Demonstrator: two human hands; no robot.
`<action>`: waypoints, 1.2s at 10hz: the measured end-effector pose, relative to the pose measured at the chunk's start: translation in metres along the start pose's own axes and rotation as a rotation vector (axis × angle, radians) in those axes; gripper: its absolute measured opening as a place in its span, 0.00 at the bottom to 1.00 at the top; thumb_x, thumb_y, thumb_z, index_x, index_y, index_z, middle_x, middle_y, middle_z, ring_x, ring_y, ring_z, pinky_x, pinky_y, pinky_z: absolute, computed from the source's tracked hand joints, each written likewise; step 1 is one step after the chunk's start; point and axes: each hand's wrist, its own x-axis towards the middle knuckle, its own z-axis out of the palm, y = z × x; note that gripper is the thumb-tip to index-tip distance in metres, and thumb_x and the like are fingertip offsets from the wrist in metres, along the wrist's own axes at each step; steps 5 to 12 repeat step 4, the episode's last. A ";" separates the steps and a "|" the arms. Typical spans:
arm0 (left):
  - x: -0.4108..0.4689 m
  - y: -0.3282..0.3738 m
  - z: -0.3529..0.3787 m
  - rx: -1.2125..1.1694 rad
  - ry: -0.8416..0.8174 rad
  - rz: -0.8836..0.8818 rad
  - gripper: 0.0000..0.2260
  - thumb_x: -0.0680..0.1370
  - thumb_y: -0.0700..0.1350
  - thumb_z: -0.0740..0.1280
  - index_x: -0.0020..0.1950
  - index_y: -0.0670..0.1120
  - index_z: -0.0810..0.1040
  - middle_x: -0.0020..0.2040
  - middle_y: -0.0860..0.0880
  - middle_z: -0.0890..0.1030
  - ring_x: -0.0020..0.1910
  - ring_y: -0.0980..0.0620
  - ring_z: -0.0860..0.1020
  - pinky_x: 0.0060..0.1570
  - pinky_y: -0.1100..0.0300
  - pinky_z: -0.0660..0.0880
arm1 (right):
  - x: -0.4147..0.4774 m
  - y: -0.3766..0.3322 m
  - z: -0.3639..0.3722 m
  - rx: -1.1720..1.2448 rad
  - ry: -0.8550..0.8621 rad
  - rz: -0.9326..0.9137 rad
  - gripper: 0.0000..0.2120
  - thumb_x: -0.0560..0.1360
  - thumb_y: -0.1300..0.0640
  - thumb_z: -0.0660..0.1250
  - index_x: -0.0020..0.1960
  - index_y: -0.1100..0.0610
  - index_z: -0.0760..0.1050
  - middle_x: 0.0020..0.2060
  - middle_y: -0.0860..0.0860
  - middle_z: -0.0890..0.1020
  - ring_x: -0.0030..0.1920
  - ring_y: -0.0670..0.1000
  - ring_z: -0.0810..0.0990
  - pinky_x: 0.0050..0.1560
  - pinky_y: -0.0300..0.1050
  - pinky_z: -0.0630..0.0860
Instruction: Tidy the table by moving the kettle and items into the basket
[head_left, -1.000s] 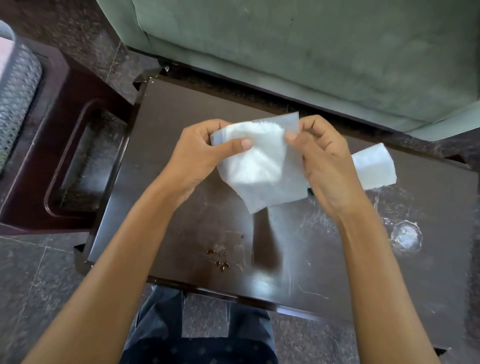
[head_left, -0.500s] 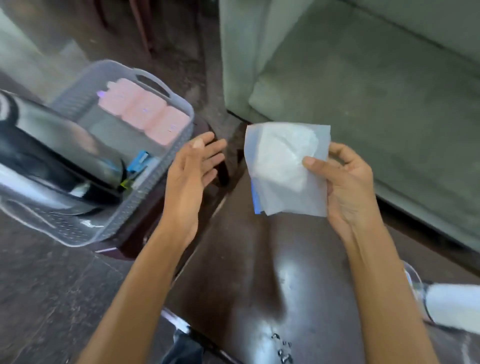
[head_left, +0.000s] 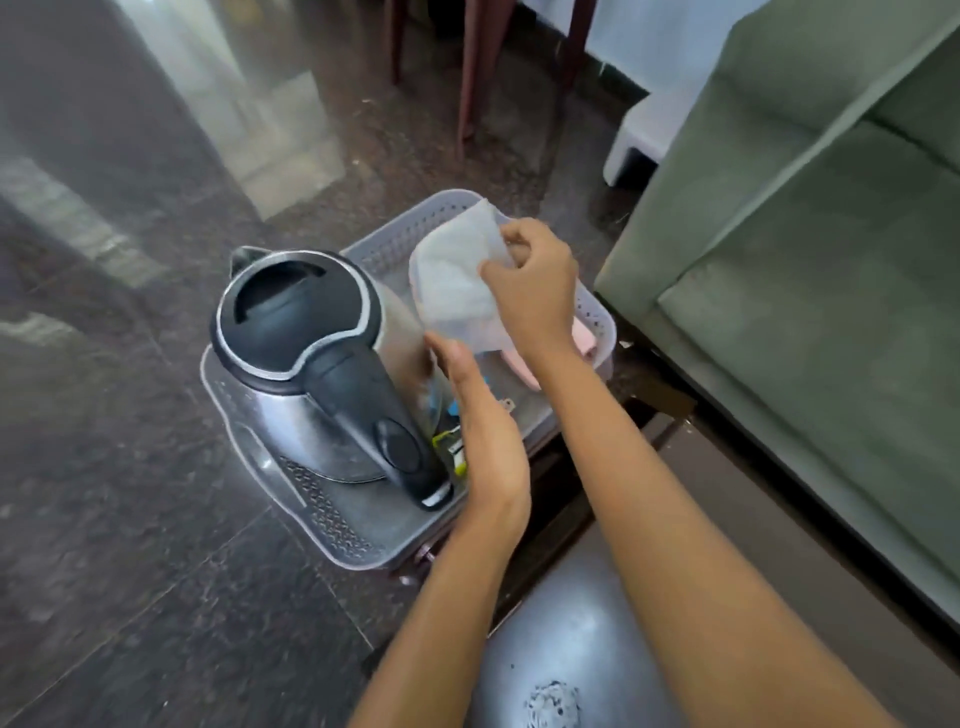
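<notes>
Tabletop (head_left: 571, 649) bottom centre, wet smear on it. Left hand (head_left: 483, 441) open, flat, beside kettle (head_left: 311, 374) already in basket (head_left: 337, 530). Right hand (head_left: 535, 291) pinches white pouch (head_left: 457, 291) over basket's far end, frame centre. Step: dropping pouch in. Next: lower, release.

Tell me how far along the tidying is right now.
Done: the steel kettle with black lid stands in the grey perforated plastic basket, beside small packets. In hand: the right hand holds a translucent white pouch over the basket; the open left hand hovers alongside. Left: releasing it.
</notes>
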 end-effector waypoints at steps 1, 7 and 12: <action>0.007 0.000 -0.004 -0.005 0.004 0.011 0.24 0.82 0.55 0.49 0.76 0.50 0.58 0.75 0.59 0.60 0.69 0.67 0.59 0.66 0.71 0.58 | 0.004 0.012 0.032 -0.180 -0.161 -0.063 0.11 0.65 0.67 0.62 0.45 0.60 0.76 0.39 0.53 0.80 0.45 0.59 0.78 0.45 0.52 0.75; 0.013 -0.002 -0.006 -0.012 -0.072 0.013 0.23 0.82 0.56 0.46 0.76 0.51 0.55 0.72 0.65 0.60 0.63 0.74 0.59 0.57 0.77 0.58 | 0.000 0.020 0.033 -0.430 -0.282 -0.094 0.05 0.69 0.62 0.64 0.45 0.60 0.73 0.44 0.57 0.79 0.45 0.58 0.74 0.42 0.48 0.69; 0.013 -0.002 -0.006 -0.012 -0.072 0.013 0.23 0.82 0.56 0.46 0.76 0.51 0.55 0.72 0.65 0.60 0.63 0.74 0.59 0.57 0.77 0.58 | 0.000 0.020 0.033 -0.430 -0.282 -0.094 0.05 0.69 0.62 0.64 0.45 0.60 0.73 0.44 0.57 0.79 0.45 0.58 0.74 0.42 0.48 0.69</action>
